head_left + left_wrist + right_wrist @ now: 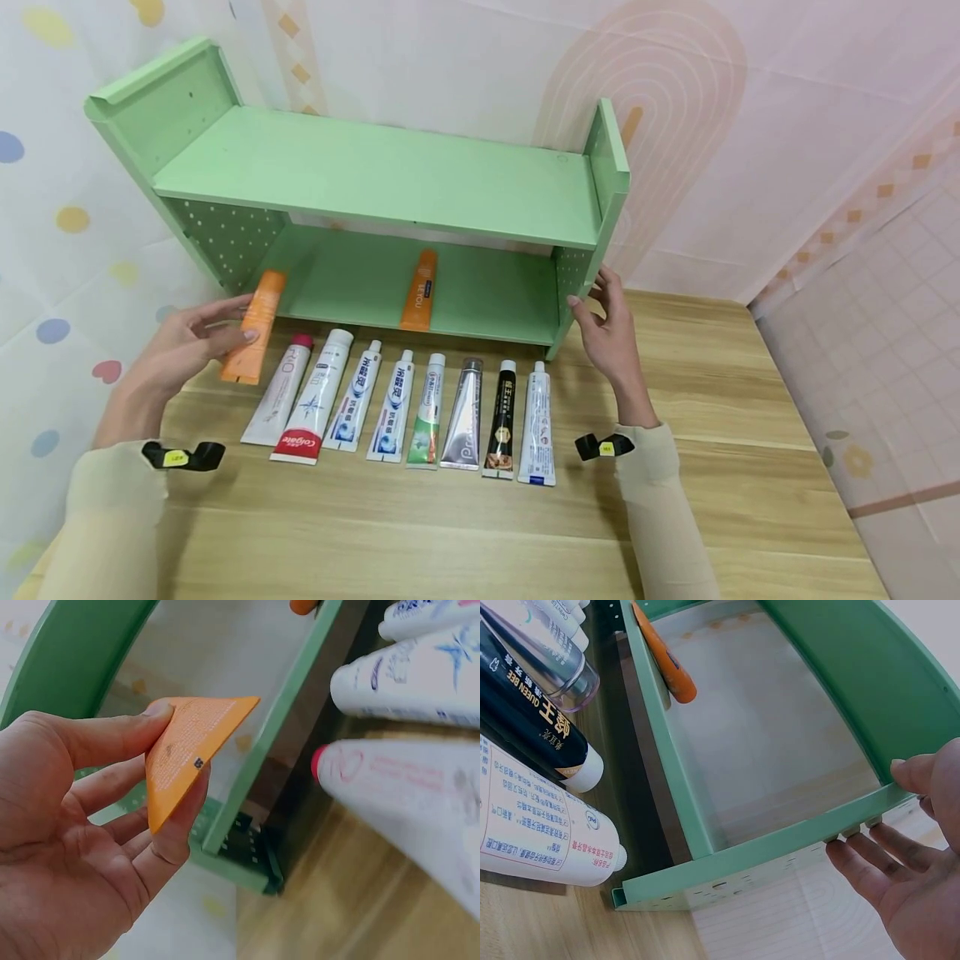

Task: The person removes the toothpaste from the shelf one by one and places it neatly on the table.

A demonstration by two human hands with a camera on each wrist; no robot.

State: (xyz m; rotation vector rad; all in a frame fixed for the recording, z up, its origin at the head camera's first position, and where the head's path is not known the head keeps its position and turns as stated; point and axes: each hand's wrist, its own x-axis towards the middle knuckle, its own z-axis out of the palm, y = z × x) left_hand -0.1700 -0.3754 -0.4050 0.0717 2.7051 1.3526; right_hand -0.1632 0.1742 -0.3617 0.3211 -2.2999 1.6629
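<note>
My left hand pinches an orange tube between thumb and fingers, in front of the green shelf's left end. Seen in the left wrist view, the flat crimped end of this orange tube faces the camera. At the shelf's other end, my right hand grips the edge of the side panel, thumb at the front and fingers along the outside. A second orange tube lies on the lower shelf board, near its middle, its cap toward the back.
Several toothpaste tubes lie in a row on the wooden table before the shelf, caps toward it. A red-capped tube is at the left end, a white tube at the right. Patterned cloth hangs behind.
</note>
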